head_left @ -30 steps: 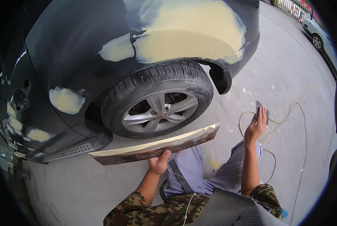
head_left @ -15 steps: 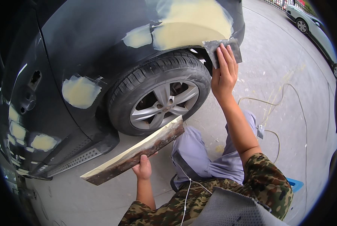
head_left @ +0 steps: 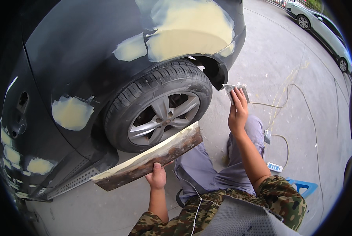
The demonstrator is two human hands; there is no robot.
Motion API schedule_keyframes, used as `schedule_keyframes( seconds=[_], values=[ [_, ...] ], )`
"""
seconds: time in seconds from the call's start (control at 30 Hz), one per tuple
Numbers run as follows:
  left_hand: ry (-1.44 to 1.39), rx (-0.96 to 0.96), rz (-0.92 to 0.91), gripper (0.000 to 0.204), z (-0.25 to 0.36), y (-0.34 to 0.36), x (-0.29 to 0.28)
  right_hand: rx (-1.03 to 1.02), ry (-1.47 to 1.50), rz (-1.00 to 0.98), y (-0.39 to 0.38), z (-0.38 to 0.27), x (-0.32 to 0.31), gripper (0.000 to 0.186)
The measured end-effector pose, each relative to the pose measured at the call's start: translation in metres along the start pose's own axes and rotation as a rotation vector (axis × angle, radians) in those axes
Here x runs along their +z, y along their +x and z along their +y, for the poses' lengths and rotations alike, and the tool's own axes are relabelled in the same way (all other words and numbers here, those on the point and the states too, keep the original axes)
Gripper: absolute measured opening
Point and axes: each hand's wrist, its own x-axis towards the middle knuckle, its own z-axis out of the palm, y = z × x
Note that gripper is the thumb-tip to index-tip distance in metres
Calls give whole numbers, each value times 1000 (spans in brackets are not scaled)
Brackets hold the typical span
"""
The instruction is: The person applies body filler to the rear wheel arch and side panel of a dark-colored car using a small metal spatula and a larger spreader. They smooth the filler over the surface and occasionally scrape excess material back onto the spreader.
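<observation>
My left hand [head_left: 157, 177] grips a long, dark, stained board [head_left: 152, 161] by its near edge, with pale yellow filler smeared along the far edge. A flat grey filler spreader [head_left: 243, 92] is held in my right hand [head_left: 239, 116], fingers laid along its face. That hand is apart from the car, just right of the rear wheel arch. Pale yellow filler [head_left: 187, 33] covers a broad area of the dark car's fender [head_left: 81, 35] above the tire [head_left: 115, 118]. Smaller filler patches [head_left: 71, 112] lie left of the wheel [head_left: 164, 118].
A pale cable [head_left: 311, 118] winds over the grey concrete floor [head_left: 278, 51] on the right. Near my right elbow are a white power strip [head_left: 274, 167] and a blue plastic stool [head_left: 303, 187]. A light-coloured car [head_left: 321, 29] is parked at the far right.
My right hand has drawn the spreader down and away from the fender's edge. A fresh filler patch shows at the lower right of the fender. The board has shifted slightly right.
</observation>
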Motion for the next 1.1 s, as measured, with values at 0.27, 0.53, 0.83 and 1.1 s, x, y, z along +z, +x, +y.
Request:
schedule_keyframes(
  seconds=[0.27, 0.53, 0.83, 1.1],
  values=[
    [7, -22, 49, 65, -11, -10, -12, -308, -84, 178, 63, -50, 55, 65],
    [118, 24, 129, 63, 7, -23, -26, -490, 29, 403, 136, -123, 101, 58],
    [156, -9, 215, 64, 14, -37, -34, -538, 77, 360, 130, -122, 120, 61],
    [173, -11, 198, 63, 17, -36, -31, -457, 58, 206, 77, -105, 126, 59]
  ],
)
